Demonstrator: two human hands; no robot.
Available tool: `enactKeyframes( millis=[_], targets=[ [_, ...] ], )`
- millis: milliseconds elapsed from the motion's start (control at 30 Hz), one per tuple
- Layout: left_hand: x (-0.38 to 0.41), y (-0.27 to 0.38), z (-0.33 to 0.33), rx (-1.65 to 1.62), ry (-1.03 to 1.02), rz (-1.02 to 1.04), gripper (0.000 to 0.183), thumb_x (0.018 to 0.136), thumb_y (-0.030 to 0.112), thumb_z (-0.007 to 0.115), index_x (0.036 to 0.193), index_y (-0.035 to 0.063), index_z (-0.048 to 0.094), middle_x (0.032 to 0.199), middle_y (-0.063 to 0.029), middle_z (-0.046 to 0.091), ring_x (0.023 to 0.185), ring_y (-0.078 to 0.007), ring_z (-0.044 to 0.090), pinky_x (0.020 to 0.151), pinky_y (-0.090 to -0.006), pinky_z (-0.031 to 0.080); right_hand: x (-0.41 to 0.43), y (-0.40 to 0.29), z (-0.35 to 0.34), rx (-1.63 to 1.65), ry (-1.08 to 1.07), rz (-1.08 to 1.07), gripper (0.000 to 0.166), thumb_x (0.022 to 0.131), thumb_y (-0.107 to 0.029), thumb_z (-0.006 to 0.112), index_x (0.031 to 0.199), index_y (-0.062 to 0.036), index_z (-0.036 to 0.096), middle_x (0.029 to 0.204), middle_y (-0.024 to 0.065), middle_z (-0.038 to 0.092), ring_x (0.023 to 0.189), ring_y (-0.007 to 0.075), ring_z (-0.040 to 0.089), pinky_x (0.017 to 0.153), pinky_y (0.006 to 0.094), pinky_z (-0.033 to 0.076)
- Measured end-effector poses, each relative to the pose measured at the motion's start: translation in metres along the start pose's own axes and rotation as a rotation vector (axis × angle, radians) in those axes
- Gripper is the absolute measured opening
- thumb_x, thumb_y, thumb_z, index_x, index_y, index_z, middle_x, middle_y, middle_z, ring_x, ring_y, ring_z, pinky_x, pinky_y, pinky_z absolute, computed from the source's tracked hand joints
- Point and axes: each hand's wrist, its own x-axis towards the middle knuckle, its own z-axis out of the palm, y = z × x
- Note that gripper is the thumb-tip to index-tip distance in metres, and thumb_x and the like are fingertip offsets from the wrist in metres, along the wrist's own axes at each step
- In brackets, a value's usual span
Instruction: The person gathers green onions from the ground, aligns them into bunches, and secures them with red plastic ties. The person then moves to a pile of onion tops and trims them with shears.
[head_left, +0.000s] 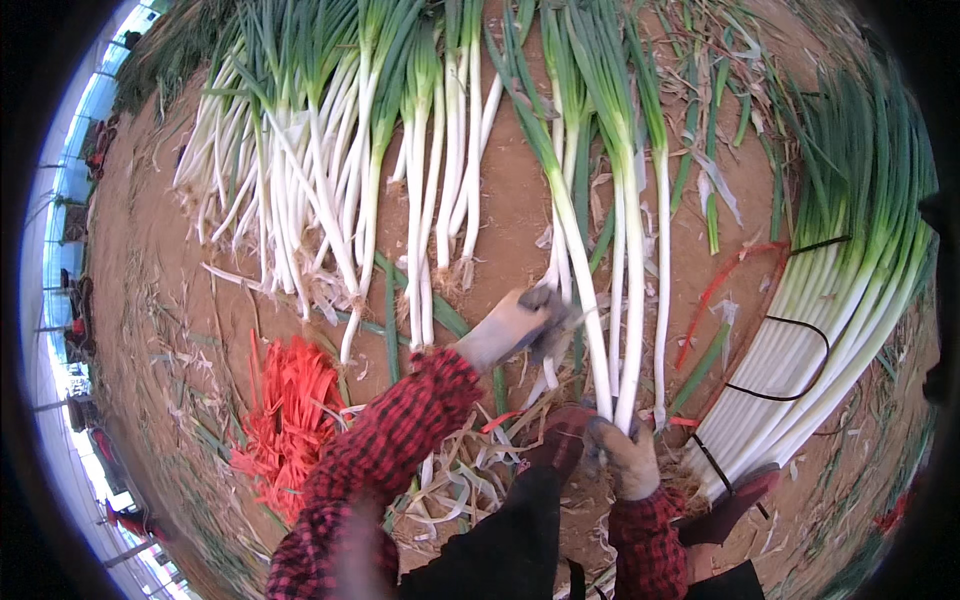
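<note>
My right hand (624, 450), in a soiled work glove, is closed around the root ends of a few long green onions (630, 300), whose green leaves point away from me. My left hand (525, 319), gloved too, is at the lower white stalks of other green onions beside them; blur hides whether its fingers grip any. One more green onion (663, 285) lies just right of the held ones. To the left, loose green onions (322, 165) lie in a thick row. A large bundle of green onions (810, 322) with dark straps around it lies at the right.
A heap of red plastic ties (292, 420) lies on the soil at the left. Peeled husks (457, 487) litter the ground between my arms and feet. A red strip (705, 292) lies beside the bundle. My shoe (555, 442) stands near my right hand. Cut leaves (712, 150) are scattered farther off.
</note>
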Motion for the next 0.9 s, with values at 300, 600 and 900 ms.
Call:
enactKeyframes(
  millis=[300, 600, 900],
  targets=[
    [-0.059, -0.054, -0.002, 0.902, -0.211, -0.042, 0.053, 0.085, 0.035, 0.065, 0.124, 0.0002, 0.057, 0.11, -0.0215, 0.066, 0.101, -0.0335, 0.065, 0.092, -0.0427, 0.051, 0.019, -0.055, 0.011, 0.296, -0.243, 0.082, 0.044, 0.093, -0.02, 0.06, 0.129, 0.0046, 0.05, 0.084, 0.0082, 0.061, 0.057, 0.0157, 0.055, 0.049, 0.0305, 0.045],
    [0.095, 0.02, -0.105, 1.265, 0.91, -0.044, 0.06, 0.08, 0.029, 0.073, 0.125, -0.0006, 0.047, 0.115, -0.0212, 0.057, 0.096, -0.0358, 0.066, 0.083, -0.0434, 0.054, 0.045, 0.001, 0.026, 0.173, -0.151, 0.11, 0.039, 0.09, -0.014, 0.065, 0.124, 0.0019, 0.055, 0.097, 0.0088, 0.066, 0.082, 0.0161, 0.064, 0.071, 0.0276, 0.052],
    [0.003, 0.029, -0.026, -0.269, 0.304, 0.039, 0.046, 0.088, 0.021, 0.07, 0.125, -0.0004, 0.054, 0.084, 0.0, 0.059, 0.067, -0.0068, 0.056, 0.055, -0.0216, 0.046, 0.052, -0.016, 0.025, 0.104, -0.078, 0.07, 0.038, 0.09, -0.014, 0.065, 0.124, 0.0031, 0.056, 0.107, 0.0099, 0.067, 0.092, 0.016, 0.064, 0.083, 0.0275, 0.052]
  ],
)
